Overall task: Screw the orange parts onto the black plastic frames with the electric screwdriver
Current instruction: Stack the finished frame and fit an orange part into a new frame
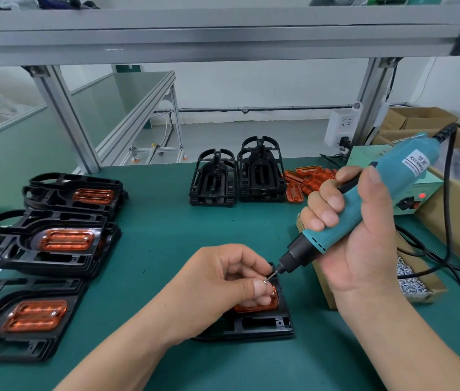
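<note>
One screw [264, 281] is pinched by my left hand [217, 286] at the bit of the electric screwdriver [409, 165], which my right hand [364, 238] grips, just above the orange part [254, 307] seated in the black frame [262, 324] on the green surface [166, 227].

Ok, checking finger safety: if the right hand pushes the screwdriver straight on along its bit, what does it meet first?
Probably the screw pinched by the left hand, just above the orange part.

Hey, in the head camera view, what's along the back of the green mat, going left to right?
First the shorter stack of empty black frames, taller stack of black frames, loose orange parts, green power box.
</note>
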Demonstrator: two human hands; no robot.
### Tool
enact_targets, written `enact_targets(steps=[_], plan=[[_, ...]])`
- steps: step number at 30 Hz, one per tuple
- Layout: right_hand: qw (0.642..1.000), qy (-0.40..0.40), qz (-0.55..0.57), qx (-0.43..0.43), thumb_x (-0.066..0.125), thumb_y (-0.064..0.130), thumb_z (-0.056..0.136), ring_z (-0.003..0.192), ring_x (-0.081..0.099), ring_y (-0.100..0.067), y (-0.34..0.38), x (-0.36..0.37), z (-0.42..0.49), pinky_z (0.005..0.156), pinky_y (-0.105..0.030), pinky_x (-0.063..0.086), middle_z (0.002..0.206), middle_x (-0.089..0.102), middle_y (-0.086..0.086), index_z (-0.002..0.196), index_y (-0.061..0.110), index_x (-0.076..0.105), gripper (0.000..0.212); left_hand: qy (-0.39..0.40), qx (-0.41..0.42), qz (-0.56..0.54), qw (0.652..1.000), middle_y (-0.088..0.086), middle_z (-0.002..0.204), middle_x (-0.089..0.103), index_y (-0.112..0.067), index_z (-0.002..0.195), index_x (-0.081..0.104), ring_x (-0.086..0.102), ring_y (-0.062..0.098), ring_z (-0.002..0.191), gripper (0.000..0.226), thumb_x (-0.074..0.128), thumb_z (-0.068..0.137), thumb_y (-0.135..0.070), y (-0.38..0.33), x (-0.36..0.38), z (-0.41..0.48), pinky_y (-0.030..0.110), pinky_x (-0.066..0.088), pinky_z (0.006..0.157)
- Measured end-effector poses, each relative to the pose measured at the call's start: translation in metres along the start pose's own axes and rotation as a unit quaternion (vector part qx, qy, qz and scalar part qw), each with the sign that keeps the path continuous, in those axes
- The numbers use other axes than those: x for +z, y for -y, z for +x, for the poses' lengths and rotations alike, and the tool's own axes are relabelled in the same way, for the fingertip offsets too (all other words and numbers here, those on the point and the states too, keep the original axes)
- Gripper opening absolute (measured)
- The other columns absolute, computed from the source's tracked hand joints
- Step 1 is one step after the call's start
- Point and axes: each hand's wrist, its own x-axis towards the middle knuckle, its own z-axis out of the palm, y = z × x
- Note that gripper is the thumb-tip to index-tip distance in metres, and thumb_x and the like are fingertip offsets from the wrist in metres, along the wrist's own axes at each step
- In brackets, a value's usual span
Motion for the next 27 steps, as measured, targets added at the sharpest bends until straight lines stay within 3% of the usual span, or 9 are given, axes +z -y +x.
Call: enact_targets(steps=[3,9,13,17,22,27], plan=[[0.999,0.032,-0.011,0.000,0.075,0.045,0.092,0.055,0.045,-0.008,0.001,0.001,0.000,0.056,-0.024,0.043,0.071,0.047,0.005,0.098,0.019,0.056,0.033,0.007,0.002,0.013,1.000,0.013,0.095,0.079,-0.010,0.103,0.074,0.079,0.028,0.092,0.012,0.073,0.095,-0.001,0.000,0.000,0.000,0.027,0.060,0.080],[0.999,0.046,-0.011,0.004,0.079,0.045,0.089,0.055,0.046,-0.008,0.000,0.002,-0.001,0.056,-0.024,0.044,0.070,0.047,0.004,0.097,0.018,0.057,0.036,0.017,0.004,0.020,1.000,0.013,0.096,0.079,-0.011,0.103,0.074,0.078,0.029,0.094,0.013,0.070,0.096,-0.001,0.002,0.000,0.000,0.031,0.061,0.084],[1.000,0.011,-0.020,0.007,0.071,0.044,0.095,0.056,0.046,-0.008,-0.003,0.001,0.000,0.056,-0.023,0.045,0.071,0.048,0.004,0.096,0.018,0.059,0.029,0.003,0.023,0.035,0.999,0.012,0.096,0.079,-0.011,0.105,0.074,0.078,0.029,0.094,0.015,0.073,0.094,-0.001,0.005,-0.001,0.000,0.030,0.061,0.086],[0.999,-0.035,-0.007,0.015,0.052,0.040,0.106,0.057,0.044,-0.008,-0.008,-0.002,0.001,0.056,-0.023,0.045,0.072,0.045,0.003,0.097,0.018,0.057,0.025,-0.006,0.040,0.097,0.994,0.004,0.096,0.081,-0.025,0.103,0.075,0.078,0.021,0.096,0.020,0.073,0.093,-0.008,0.006,-0.001,0.001,0.033,0.060,0.093],[0.999,-0.037,0.003,0.010,0.052,0.043,0.107,0.057,0.045,-0.008,-0.012,-0.004,0.001,0.057,-0.023,0.046,0.072,0.046,0.004,0.097,0.019,0.058,0.027,-0.003,0.053,0.130,0.990,-0.004,0.099,0.081,-0.040,0.105,0.074,0.078,0.014,0.096,0.029,0.071,0.094,-0.013,0.005,-0.004,-0.001,0.017,0.056,0.082],[0.998,-0.060,0.009,0.010,0.057,0.046,0.105,0.058,0.045,-0.008,-0.015,-0.007,0.002,0.057,-0.023,0.046,0.072,0.046,0.004,0.095,0.020,0.059,0.028,-0.043,0.086,0.165,0.982,-0.012,0.102,0.080,-0.046,0.111,0.072,0.076,0.007,0.097,0.021,0.069,0.092,-0.039,-0.005,-0.020,0.000,0.022,0.058,0.075]])
